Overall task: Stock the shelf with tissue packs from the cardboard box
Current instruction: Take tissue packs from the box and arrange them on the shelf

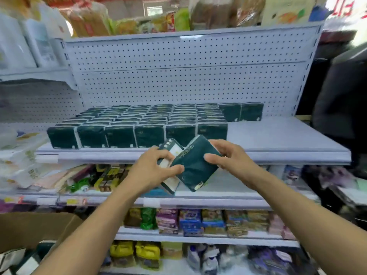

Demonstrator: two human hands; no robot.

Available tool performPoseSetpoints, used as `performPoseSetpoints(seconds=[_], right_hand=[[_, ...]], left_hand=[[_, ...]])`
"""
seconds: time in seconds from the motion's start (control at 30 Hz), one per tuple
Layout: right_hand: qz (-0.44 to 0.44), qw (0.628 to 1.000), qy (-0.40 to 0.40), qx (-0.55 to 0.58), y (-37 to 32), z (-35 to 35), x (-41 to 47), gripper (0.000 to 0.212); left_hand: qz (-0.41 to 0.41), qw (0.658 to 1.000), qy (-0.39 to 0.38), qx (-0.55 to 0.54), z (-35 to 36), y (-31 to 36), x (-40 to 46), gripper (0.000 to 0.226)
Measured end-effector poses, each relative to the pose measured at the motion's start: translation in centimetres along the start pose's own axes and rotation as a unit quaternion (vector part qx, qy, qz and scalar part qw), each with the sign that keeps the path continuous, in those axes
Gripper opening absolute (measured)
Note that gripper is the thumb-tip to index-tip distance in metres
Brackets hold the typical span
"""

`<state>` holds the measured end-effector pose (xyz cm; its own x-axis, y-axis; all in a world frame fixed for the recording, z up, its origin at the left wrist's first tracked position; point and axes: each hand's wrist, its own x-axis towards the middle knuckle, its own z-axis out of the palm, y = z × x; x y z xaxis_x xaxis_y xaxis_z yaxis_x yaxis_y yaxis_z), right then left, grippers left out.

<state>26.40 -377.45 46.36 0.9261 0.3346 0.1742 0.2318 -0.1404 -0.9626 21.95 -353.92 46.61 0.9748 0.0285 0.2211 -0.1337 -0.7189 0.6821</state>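
Both hands are raised in front of the white shelf. My left hand grips a dark green tissue pack with a white label, tilted on its side. My right hand grips a second dark green tissue pack, tilted and leaning against the first. Several rows of the same green packs fill the left and middle of the shelf, and two more stand at the back right. The open cardboard box is at the lower left, with packs visible inside.
The shelf's right part is bare, backed by a pegboard. Lower shelves hold assorted snack and soap packages. White bagged goods crowd the left. A dark figure stands at the right.
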Motion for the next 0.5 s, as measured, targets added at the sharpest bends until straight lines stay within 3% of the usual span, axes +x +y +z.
performPoseSetpoints(seconds=[0.1,0.23,0.37,0.5], right_hand=[[-0.010,1.000,0.017,-0.024,-0.3,-5.0,-1.0,0.020],[-0.007,0.995,0.098,0.007,0.2,-11.0,-0.5,0.023],[0.004,0.977,0.211,0.041,1.9,-16.0,1.3,0.027],[0.044,0.966,0.256,0.011,4.6,-18.6,4.7,0.020]], left_hand=[[0.036,0.999,-0.006,0.029,1.6,4.4,1.6,0.032],[0.070,0.997,0.000,0.009,2.5,8.3,4.7,0.040],[0.101,0.993,0.042,-0.044,3.0,9.7,9.0,0.007],[0.102,0.991,0.052,-0.074,3.2,9.7,13.8,0.019]])
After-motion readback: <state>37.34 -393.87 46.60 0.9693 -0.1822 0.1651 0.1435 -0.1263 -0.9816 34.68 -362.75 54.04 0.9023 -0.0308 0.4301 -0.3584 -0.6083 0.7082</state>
